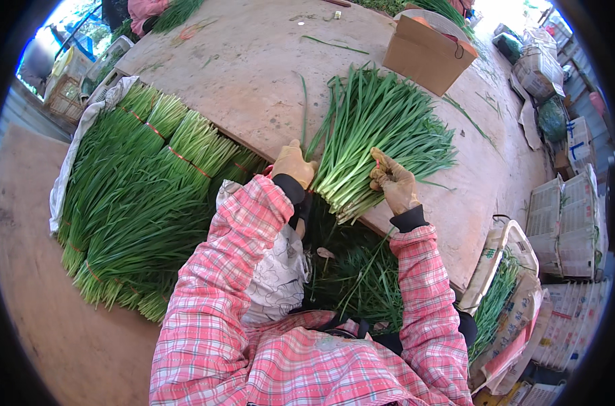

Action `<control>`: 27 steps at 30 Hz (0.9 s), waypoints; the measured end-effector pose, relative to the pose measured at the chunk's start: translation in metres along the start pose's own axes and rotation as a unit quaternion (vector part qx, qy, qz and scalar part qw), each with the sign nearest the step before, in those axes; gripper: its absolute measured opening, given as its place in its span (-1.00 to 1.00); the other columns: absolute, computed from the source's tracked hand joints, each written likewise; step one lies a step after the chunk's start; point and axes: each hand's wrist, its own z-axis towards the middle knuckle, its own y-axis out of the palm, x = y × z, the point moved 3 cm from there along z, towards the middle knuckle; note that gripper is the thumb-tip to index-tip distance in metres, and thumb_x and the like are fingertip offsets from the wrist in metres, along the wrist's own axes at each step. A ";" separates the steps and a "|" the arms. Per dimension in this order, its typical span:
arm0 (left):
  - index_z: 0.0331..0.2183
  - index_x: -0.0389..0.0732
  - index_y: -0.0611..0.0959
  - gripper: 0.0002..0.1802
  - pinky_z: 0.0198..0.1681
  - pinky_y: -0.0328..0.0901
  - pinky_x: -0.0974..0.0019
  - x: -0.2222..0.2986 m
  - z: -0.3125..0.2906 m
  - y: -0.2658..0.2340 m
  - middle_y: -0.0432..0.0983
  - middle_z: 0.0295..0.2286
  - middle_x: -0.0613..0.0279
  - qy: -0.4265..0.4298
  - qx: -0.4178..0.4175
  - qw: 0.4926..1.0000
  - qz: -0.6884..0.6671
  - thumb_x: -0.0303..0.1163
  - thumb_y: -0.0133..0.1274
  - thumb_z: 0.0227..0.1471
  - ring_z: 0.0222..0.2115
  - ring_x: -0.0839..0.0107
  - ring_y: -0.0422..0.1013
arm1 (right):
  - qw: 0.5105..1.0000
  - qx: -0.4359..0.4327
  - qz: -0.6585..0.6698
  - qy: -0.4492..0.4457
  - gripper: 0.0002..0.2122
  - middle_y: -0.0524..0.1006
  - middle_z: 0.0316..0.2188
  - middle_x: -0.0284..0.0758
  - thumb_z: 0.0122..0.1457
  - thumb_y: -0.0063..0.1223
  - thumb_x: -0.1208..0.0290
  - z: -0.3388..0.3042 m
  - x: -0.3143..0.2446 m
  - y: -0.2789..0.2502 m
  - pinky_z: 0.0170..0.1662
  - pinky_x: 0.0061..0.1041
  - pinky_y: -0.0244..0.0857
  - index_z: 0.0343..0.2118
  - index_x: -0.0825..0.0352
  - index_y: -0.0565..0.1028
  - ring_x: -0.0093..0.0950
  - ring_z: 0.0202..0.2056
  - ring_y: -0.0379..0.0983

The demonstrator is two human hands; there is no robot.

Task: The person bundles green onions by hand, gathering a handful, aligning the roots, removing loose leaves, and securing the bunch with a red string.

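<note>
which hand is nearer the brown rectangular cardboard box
Right. The right gloved hand is below the box in the picture; the left gloved hand is farther, below and further left.

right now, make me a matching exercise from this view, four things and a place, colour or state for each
1. loose greens
2. tied bundles
3. cardboard box
4. right hand

A. stacked at the left
B. dark cuff at its wrist
C. fanned out, stem ends toward the person
D. brown, beyond the fanned pile

Pairs: 1-C, 2-A, 3-D, 4-B
</note>
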 end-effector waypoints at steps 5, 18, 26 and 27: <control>-0.18 -0.36 0.47 -0.54 -0.17 0.28 0.09 -0.015 0.022 0.014 0.42 -0.30 -0.26 0.012 0.004 0.997 0.080 -0.52 0.01 -0.27 -0.26 -0.13 0.37 | 1.000 -0.011 0.016 -0.006 -0.64 0.45 -0.32 -0.45 0.15 -0.08 0.63 0.004 0.004 -0.003 -0.38 -0.71 0.35 0.03 0.26 0.37 -0.69 -0.41 0.34; -0.17 -0.38 0.52 -0.63 -0.28 0.34 0.39 0.039 0.017 0.009 0.54 -0.37 0.08 0.074 -0.125 0.937 -0.318 -0.53 0.03 -0.11 -0.38 0.40 0.47 | 1.000 0.008 -0.010 -0.004 -0.64 0.47 -0.32 -0.44 0.13 -0.07 0.62 -0.002 -0.006 0.002 -0.38 -0.70 0.36 0.02 0.24 0.38 -0.68 -0.44 0.36; -0.15 -0.25 0.51 -0.62 -0.12 0.27 0.26 0.055 -0.005 0.024 0.46 -0.31 0.02 0.237 -0.040 0.961 -0.134 -0.62 -0.06 -0.11 -0.22 0.13 0.40 | 0.913 -0.038 -0.362 -0.181 -0.38 0.43 -0.62 -0.27 -0.01 -0.10 0.71 -0.009 -0.047 0.011 -0.45 -0.51 0.31 0.17 0.13 0.16 -0.42 -0.60 0.38; -0.14 -0.25 0.50 -0.61 -0.12 0.26 0.24 0.056 -0.008 0.022 0.46 -0.31 0.02 0.254 -0.046 0.959 -0.119 -0.63 -0.07 -0.11 -0.22 0.13 0.39 | 0.893 -0.073 -0.407 -0.179 -0.36 0.44 -0.59 -0.21 -0.04 -0.10 0.70 -0.006 -0.055 0.016 -0.43 -0.46 0.31 0.18 0.12 0.15 -0.34 -0.57 0.40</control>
